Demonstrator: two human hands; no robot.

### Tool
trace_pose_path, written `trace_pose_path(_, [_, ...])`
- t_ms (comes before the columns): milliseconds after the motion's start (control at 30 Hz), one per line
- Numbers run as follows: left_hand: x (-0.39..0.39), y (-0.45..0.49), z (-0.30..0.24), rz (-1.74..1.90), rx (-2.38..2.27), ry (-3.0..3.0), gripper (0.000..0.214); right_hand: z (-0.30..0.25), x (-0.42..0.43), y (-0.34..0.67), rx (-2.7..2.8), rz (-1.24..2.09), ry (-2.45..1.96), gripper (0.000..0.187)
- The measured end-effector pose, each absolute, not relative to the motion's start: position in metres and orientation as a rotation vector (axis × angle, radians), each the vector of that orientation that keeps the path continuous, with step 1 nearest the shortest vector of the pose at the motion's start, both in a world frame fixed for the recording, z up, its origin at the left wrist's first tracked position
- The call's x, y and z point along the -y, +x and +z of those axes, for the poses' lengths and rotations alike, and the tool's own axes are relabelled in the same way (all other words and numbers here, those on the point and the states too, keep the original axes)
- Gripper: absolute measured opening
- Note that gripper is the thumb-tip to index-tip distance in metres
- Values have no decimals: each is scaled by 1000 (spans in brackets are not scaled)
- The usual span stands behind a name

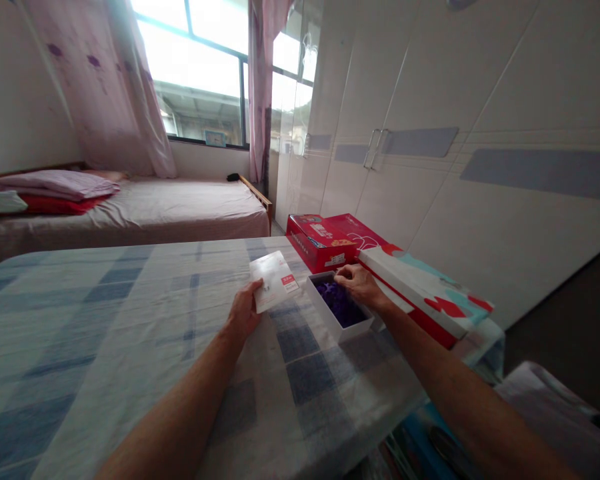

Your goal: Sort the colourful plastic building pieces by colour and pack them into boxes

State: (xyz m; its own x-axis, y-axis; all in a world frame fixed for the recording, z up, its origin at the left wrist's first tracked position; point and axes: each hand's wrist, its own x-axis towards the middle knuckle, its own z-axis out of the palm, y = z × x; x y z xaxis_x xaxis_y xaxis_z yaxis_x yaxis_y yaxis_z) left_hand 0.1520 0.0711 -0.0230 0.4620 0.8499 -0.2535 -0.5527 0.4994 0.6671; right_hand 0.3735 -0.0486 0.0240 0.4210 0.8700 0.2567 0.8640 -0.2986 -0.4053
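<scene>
My left hand (245, 308) grips the near-left edge of a flat white packet (271, 283), which carries a small red label at its right side. It is tilted above the tablecloth. Just right of it stands an open white box (325, 315) with a soft, dark purple bundle (341, 303) inside. Over the box's far right rim, my right hand (363, 285) has its fingers pinched together at the edge of the purple bundle. What lies between those fingertips, if anything, is hidden.
Behind the box sits a red carton (320, 243). A long white-and-red box (420, 290) lies along the table's right edge, beside my right forearm. A checked blue-and-white tablecloth (130, 347) covers the table. Beyond are a bed (180, 207) and a white wardrobe (410, 80).
</scene>
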Motion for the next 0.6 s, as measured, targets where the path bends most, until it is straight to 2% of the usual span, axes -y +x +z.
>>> trace_pose_path(133, [-73,151,-25,906,-627,553,14,25,50,374,1443,-43,-2172,20])
trace_pose_path(333, [-72,150,-25,863,-650,600,11,18,50,361,1754,-28,-2193,14])
trace_pose_path(600, [-67,150,-19,880,-644,571,13,31,56,355,1635,-38,-2089,23])
